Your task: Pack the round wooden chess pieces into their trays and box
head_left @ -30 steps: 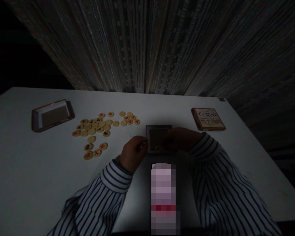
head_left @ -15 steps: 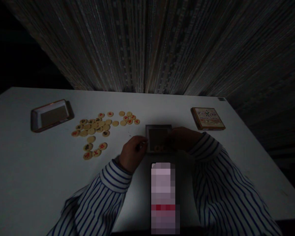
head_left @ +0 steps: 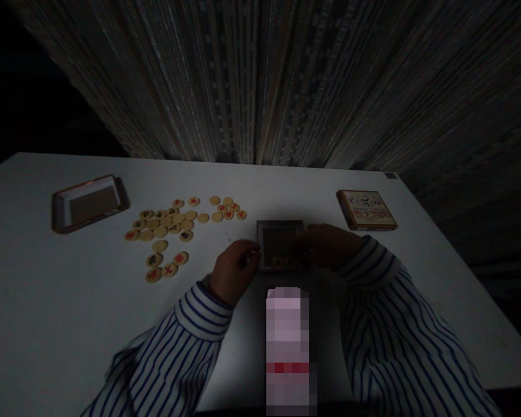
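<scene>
A small open box (head_left: 265, 223) lies on the white table, its inside in deep shadow. My left hand (head_left: 235, 271) is closed in a pinch at the box's left wall. Over the right side of the box, my right hand (head_left: 330, 246) reaches in with its fingers bent together; they are too dark to show what they hold. A couple of Chinese chess pieces (head_left: 278, 263) lie along the near side inside the box, close to the right fingertips. To the left, several loose Chinese chess pieces (head_left: 160, 231) are spread on the table, some with red or black characters, some blank side up.
A shallow open tray (head_left: 61, 227) sits at the far left of the white table (head_left: 91, 313). On the right is a flat box with a printed lid (head_left: 369, 208). A pixelated upright object (head_left: 286, 330) stands nearest me. Striped curtain (head_left: 243, 81) hangs behind.
My right hand and sleeve have shifted slightly to the right, over the box. My left hand stays at the box's left side, and the loose pieces look the same.
</scene>
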`<state>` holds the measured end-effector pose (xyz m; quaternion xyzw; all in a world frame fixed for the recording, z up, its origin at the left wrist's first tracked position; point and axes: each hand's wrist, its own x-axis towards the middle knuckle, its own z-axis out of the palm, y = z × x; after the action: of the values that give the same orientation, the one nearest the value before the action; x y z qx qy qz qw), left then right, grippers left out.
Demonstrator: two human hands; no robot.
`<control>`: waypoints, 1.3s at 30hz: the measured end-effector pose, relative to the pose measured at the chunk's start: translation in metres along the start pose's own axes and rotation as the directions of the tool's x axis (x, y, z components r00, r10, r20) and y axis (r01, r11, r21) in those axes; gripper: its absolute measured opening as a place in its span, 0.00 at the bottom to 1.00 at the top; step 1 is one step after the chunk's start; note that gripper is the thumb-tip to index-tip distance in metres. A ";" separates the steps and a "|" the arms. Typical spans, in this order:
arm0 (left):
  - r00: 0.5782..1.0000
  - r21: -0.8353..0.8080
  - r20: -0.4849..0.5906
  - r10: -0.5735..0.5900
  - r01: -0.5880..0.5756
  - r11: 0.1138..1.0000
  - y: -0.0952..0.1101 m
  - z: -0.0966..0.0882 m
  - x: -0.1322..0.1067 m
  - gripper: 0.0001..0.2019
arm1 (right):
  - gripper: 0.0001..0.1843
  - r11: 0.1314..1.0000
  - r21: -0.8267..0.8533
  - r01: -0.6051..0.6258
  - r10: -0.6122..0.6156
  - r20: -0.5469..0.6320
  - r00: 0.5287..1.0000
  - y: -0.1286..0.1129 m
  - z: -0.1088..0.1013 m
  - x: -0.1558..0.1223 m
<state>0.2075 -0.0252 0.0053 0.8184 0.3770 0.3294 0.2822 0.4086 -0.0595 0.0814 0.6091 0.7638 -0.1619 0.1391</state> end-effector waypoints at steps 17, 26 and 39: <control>0.996 0.134 0.004 0.088 -0.088 0.987 0.002 0.008 -0.007 0.11 | 0.13 0.900 0.436 -0.027 0.198 -0.352 0.915 0.017 0.053 -0.029; 0.998 0.094 0.016 0.060 -0.061 0.994 0.002 0.007 -0.006 0.10 | 0.11 0.906 0.424 -0.004 0.166 -0.345 0.924 0.016 0.058 -0.024; 0.998 0.128 0.025 0.057 -0.060 0.990 0.006 0.005 -0.005 0.10 | 0.12 0.925 0.380 -0.010 0.127 -0.284 0.950 0.015 0.054 -0.027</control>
<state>0.2114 -0.0332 0.0051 0.8490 0.3702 0.3040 0.2229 0.4298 -0.1026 0.0418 0.6685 0.7091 -0.2041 -0.0927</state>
